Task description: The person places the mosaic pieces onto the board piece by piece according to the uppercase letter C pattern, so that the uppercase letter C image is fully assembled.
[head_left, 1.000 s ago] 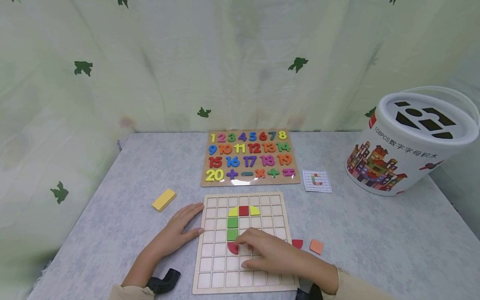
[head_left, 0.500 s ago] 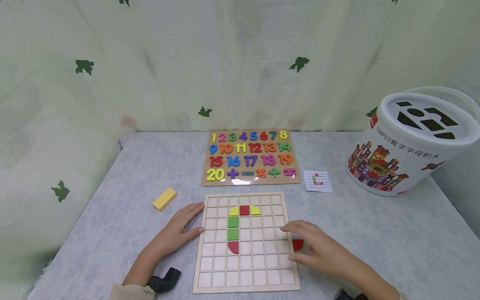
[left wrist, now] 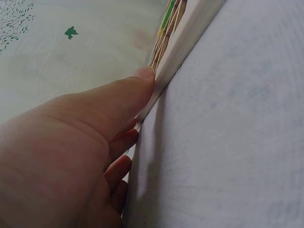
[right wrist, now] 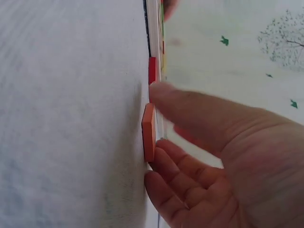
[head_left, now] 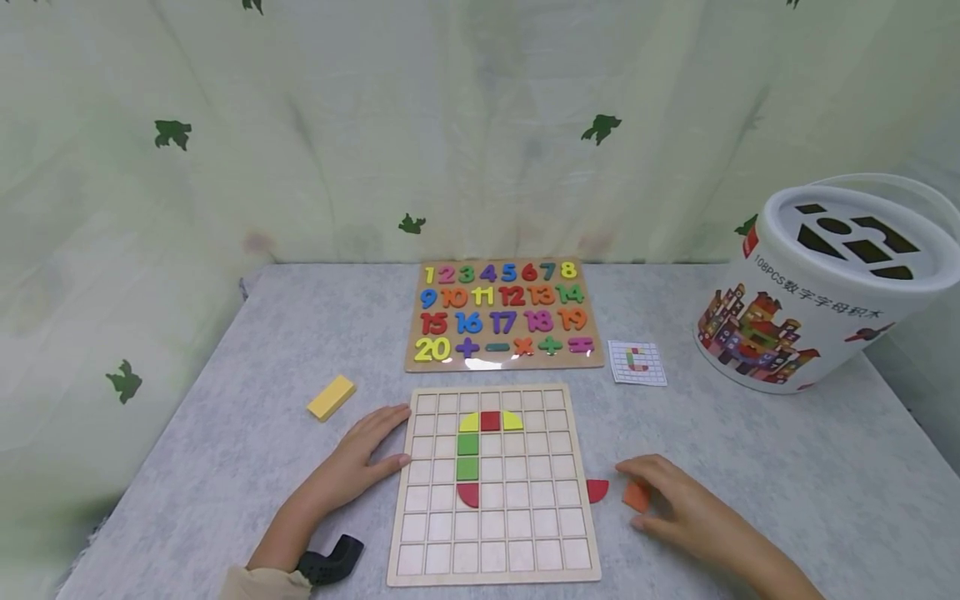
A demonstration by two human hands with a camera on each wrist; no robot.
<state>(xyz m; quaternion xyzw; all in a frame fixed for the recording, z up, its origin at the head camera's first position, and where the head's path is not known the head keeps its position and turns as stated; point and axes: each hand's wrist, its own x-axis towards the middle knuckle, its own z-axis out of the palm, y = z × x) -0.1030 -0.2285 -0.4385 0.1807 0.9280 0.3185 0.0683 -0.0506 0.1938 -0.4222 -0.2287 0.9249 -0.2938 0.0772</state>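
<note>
A square wooden grid board [head_left: 493, 575] lies flat on the table. On it sit two yellow quarter-round tiles [head_left: 513, 421], a red square tile [head_left: 490, 421], two green square tiles [head_left: 467, 469] and a red quarter-round tile [head_left: 468, 495]. My left hand [head_left: 351, 461] rests along the board's left edge, thumb and fingertips touching its side. To the right of the board, my right hand [head_left: 686, 510] reaches around an orange square tile [head_left: 637, 497], thumb and forefinger spread on either side of it. The tile [right wrist: 148, 133] stands close to the fingers in the right wrist view; no firm pinch shows.
Another red quarter-round tile [head_left: 597, 491] lies against the board's right edge. Behind are a number puzzle board [head_left: 504, 308] and a small pattern card [head_left: 637, 363]. A yellow block [head_left: 332, 398] lies at left. A large white bucket [head_left: 795, 308] stands at back right.
My right hand has left the red quarter-round tile on the board and moved right, across the board's edge, to the orange tile. The left hand has stayed at the board's left edge.
</note>
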